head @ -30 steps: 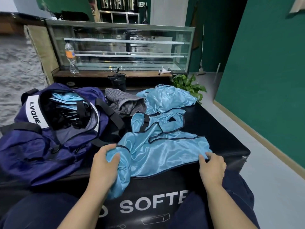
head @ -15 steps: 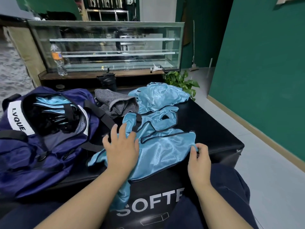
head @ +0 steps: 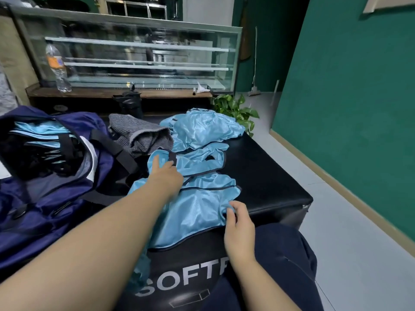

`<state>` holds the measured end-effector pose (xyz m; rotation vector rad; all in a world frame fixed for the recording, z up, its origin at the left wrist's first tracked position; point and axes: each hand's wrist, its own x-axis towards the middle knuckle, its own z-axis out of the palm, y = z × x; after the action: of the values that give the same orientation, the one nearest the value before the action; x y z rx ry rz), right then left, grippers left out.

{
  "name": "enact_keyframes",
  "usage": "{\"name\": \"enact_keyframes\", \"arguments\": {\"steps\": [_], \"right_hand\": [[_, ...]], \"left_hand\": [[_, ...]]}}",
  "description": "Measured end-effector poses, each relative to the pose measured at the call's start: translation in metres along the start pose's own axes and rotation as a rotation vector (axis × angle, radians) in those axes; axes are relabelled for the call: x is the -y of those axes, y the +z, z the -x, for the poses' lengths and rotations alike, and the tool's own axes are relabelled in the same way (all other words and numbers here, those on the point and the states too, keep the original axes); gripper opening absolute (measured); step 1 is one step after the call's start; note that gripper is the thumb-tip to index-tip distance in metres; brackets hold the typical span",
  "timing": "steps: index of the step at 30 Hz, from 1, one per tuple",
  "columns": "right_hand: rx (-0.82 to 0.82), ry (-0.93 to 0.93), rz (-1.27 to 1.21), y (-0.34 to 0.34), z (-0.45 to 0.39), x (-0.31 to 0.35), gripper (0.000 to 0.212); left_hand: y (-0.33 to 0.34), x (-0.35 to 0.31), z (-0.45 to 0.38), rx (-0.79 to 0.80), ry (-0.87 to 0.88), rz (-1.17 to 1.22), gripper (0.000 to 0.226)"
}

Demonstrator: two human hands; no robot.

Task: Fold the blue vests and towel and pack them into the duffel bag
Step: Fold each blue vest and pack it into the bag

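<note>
A light blue vest (head: 202, 212) with dark trim lies spread on the black padded box (head: 269, 182) in front of me. My left hand (head: 165, 173) reaches over it and pinches the left shoulder strap near its black trim. Fingers of my right hand (head: 238, 217) curl round the vest's near right hem corner. Another blue vest (head: 202, 129) lies crumpled at the far end of the box. A grey towel (head: 139, 138) sits bunched beside it. The navy duffel bag (head: 45, 198) stands unzipped at the left, with folded blue vests (head: 38, 130) inside.
Behind the box stand a glass display case (head: 134, 52), a water bottle (head: 57, 68) on its wooden ledge and a black flask (head: 130, 102). A green plant (head: 235, 108) sits at the far right corner. Grey floor and a green wall lie to the right.
My left hand moved from the vest's near left edge forward across the cloth to the shoulder strap. My right hand stayed on the right hem corner. The view shifted slightly.
</note>
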<state>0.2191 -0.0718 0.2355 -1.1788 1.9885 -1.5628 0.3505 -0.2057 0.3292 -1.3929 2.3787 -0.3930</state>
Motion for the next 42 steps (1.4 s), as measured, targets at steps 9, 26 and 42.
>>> {"name": "enact_keyframes", "arguments": {"steps": [9, 26, 42], "right_hand": [[0.017, -0.121, -0.007, -0.017, -0.005, 0.037, 0.018], [0.354, 0.048, -0.474, -0.052, -0.019, 0.29, 0.015], [0.703, -0.298, -0.07, -0.059, 0.031, 0.334, 0.057]], "left_hand": [[0.013, 0.015, 0.048, -0.264, -0.247, 1.104, 0.018], [-0.149, 0.11, 0.205, -0.545, 0.022, 2.12, 0.021], [-0.19, 0.129, 0.249, -0.645, -0.063, 1.993, 0.024]]}}
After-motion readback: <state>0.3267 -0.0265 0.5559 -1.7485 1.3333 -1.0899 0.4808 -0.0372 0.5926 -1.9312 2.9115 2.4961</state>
